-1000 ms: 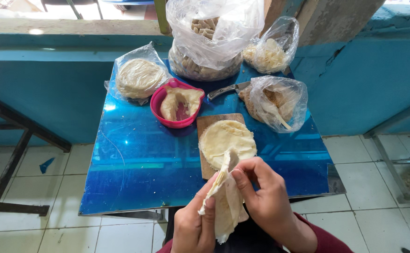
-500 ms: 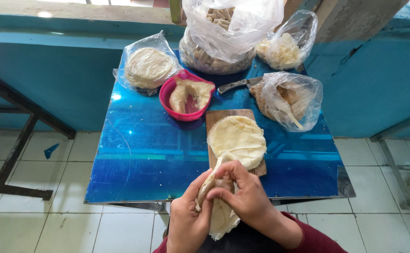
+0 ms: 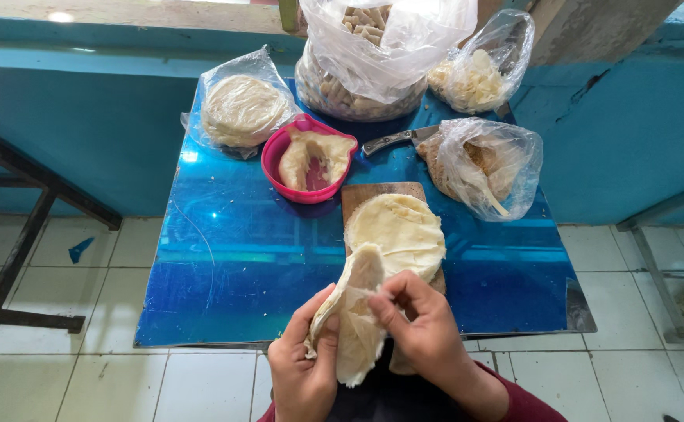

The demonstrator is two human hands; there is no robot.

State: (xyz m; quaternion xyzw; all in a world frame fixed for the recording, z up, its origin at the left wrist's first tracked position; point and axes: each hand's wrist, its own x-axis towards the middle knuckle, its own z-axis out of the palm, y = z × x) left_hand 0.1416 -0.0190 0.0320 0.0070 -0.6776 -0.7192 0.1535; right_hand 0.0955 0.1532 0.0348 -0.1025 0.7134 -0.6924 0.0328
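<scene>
My left hand (image 3: pixel 304 361) and my right hand (image 3: pixel 418 319) together grip a thin, pale dough sheet (image 3: pixel 358 312) at the near edge of the blue table (image 3: pixel 232 258). The sheet hangs limp between the fingers, its top edge lifted up. Just beyond it a stack of the same round sheets (image 3: pixel 401 230) lies on a wooden cutting board (image 3: pixel 361 195). A pink bowl (image 3: pixel 275 160) with pale filling stands further back.
Clear plastic bags sit along the back: round sheets (image 3: pixel 240 109) at left, rolled pieces (image 3: pixel 365 70) in the middle, pale scraps (image 3: pixel 479 74) and another bag (image 3: pixel 487 164) at right. A knife (image 3: pixel 397 139) lies between them. Dark table legs (image 3: pixel 21 234) stand left on the tiled floor.
The view has shifted slightly. Both hands keep working the sheet, and its upper edge now stands higher, peeled apart from the stack on the board.
</scene>
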